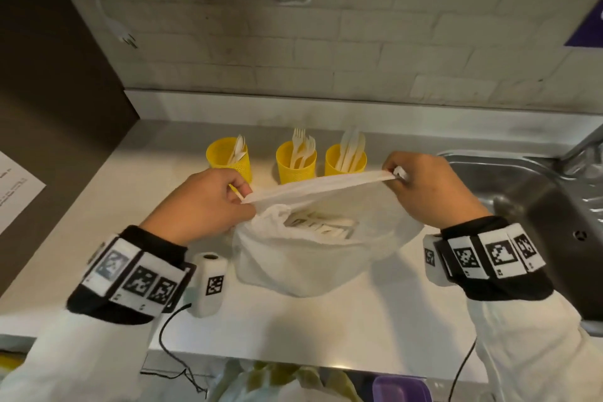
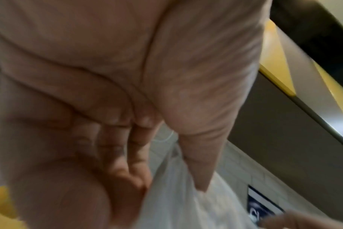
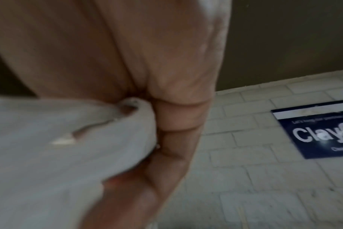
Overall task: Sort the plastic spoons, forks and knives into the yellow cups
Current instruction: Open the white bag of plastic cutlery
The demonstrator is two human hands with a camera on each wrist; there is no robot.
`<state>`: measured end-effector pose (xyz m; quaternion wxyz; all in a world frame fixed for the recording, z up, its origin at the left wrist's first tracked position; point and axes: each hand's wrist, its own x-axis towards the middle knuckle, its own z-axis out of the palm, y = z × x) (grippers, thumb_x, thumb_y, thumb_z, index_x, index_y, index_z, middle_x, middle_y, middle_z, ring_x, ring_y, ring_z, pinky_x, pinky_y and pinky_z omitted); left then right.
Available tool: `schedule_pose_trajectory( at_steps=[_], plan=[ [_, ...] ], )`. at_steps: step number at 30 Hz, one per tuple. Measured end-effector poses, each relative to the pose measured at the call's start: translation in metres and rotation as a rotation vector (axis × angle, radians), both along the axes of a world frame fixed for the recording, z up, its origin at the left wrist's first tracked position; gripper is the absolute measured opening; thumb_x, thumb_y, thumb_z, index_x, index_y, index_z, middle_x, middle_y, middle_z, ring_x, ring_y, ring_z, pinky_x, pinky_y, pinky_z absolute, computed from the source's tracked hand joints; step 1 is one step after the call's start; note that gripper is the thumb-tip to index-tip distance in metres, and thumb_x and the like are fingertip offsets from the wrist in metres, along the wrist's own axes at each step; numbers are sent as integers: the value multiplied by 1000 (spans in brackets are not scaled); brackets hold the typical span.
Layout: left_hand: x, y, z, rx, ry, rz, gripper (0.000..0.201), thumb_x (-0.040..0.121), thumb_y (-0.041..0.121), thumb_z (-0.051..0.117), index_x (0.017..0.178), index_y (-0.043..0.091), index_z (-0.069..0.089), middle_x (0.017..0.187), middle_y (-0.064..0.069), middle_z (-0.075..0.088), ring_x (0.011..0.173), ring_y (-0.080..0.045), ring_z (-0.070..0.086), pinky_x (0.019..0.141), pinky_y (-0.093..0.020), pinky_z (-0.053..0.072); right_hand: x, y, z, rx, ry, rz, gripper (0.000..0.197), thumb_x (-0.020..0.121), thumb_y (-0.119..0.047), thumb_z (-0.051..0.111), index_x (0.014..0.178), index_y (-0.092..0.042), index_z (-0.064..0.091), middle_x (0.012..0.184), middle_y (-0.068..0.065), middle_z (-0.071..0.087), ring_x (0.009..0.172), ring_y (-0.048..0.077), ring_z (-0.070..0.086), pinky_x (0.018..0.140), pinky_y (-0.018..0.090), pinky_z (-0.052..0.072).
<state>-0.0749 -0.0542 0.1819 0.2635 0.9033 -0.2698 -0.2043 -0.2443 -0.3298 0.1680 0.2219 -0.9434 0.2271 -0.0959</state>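
Item: white plastic bag [image 1: 303, 258], resting on the pale desk [image 1: 326, 320] nearest the front edge, its mouth stretched wide between both hands. White plastic cutlery [image 1: 318, 226] lay loose inside, kinds not distinguishable.

Left hand [image 1: 202, 206]: grip curled and pinching the bag's left rim; the left wrist view showed thumb and fingers [image 2: 116, 139] closed on the film.

Right hand [image 1: 427, 189]: grip pinching the right rim, bag bunched against the folded fingers [image 3: 178, 124] in the right wrist view.

Beyond the bag, three yellow cups in a row toward the wall, standing upright. Left cup [image 1: 230, 158] held spoons [image 1: 239, 147]; middle cup [image 1: 296, 162] held forks [image 1: 301, 145]; right cup [image 1: 346, 160] held knives [image 1: 352, 147].

To the right, a steel sink [image 1: 522, 192]. Far side, a pale brick wall [image 1: 359, 42].
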Motion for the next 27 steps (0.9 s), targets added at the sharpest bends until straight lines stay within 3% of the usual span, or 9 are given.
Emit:
schedule_pose_trajectory(
  at_steps=[2,5,9,12,14,16,20,24,27],
  plan=[
    [4,8,3,-83,122,31,8,86,11,73,90,18,76,73,0,77,66,-13,75,63,-25,59,2,0,-5,143,-45,-113,16,98,-20,64,86,-10,67,76,10,66,63,20,55,55,27,39],
    [7,8,2,-428,451,218,21,96,-4,60,101,11,75,94,-13,80,84,-26,78,69,-32,64,6,10,-10,835,-232,-234,17,98,-10,64,82,-7,68,68,7,66,60,19,57,56,28,47],
    [15,4,1,-841,966,418,41,89,3,59,129,3,63,123,-20,72,101,-27,76,77,-40,64,15,19,-14,1588,-450,-208,19,97,1,56,108,-1,70,96,12,75,85,22,73,78,33,63],
    [24,8,-5,-945,1092,485,64,72,6,75,134,-2,61,129,-17,69,103,-23,74,88,-39,61,18,23,-15,1849,-498,-236,39,90,-2,59,128,4,65,122,19,70,103,27,71,100,44,55],
    [31,13,-14,-1008,1208,476,90,47,-1,92,132,-2,62,130,-18,69,111,-27,72,89,-46,60,18,25,-16,1938,-465,-247,28,93,-5,59,117,2,71,123,22,70,104,33,73,97,49,56],
    [34,15,-22,-1045,1275,512,91,49,-2,91,135,1,61,134,-17,67,114,-30,71,87,-50,61,16,27,-16,1961,-438,-273,20,96,-10,57,97,-2,75,118,23,72,101,38,73,92,56,57],
    [26,8,-33,-883,1240,563,58,94,39,57,145,12,56,140,-11,64,124,-30,64,108,-46,48,16,31,-22,1971,-411,-333,26,95,-20,56,96,-2,73,115,23,72,99,41,73,88,63,56],
    [20,7,-38,-704,803,318,109,48,54,94,143,28,48,111,-4,73,94,-20,75,73,-36,60,11,27,-25,1967,-524,-399,16,95,-24,49,86,-12,54,79,11,68,74,30,73,73,43,62],
    [22,10,-47,-495,362,240,87,51,43,92,125,51,48,107,-4,65,94,-23,71,81,-42,58,8,24,-28,1779,-544,-480,12,93,-24,53,85,-15,50,78,7,57,71,23,65,76,38,55]
  ],
)
